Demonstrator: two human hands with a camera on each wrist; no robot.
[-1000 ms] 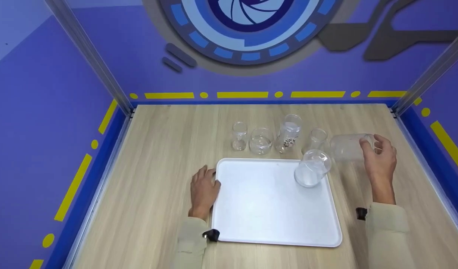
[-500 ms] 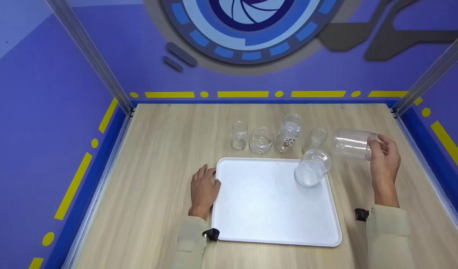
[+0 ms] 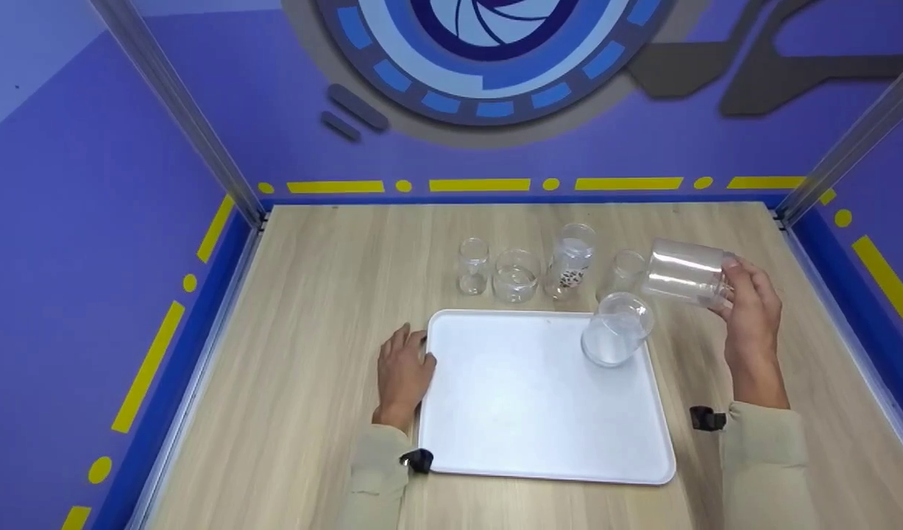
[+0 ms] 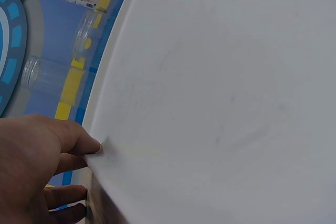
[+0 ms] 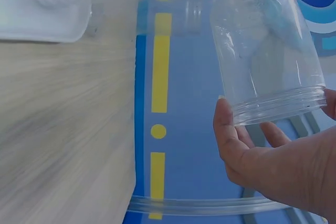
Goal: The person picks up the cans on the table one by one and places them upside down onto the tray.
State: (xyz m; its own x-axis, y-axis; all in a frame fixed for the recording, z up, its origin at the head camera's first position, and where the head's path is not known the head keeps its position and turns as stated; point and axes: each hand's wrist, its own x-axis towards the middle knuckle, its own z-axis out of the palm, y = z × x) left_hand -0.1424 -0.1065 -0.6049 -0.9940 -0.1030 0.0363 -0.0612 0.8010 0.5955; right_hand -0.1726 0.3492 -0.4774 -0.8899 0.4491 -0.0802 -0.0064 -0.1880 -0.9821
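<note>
My right hand grips a clear, wide jar by its threaded neck, tipped on its side above the table. In the right wrist view the fingers and thumb wrap round the threads of this jar, whose base points away. My left hand holds the left edge of the white tray. In the left wrist view the hand has a digit on the tray's rim and other fingers against its outer side. Another clear jar stands on the tray's back right corner.
Behind the tray stand a small slim jar, a low round jar, a tall patterned jar and a small clear glass. Blue printed panels enclose the wooden table at the back and sides.
The jar in my right hand has risen from the table and tilted, its base swinging up and slightly left. My left hand and the tray have stayed in place.
</note>
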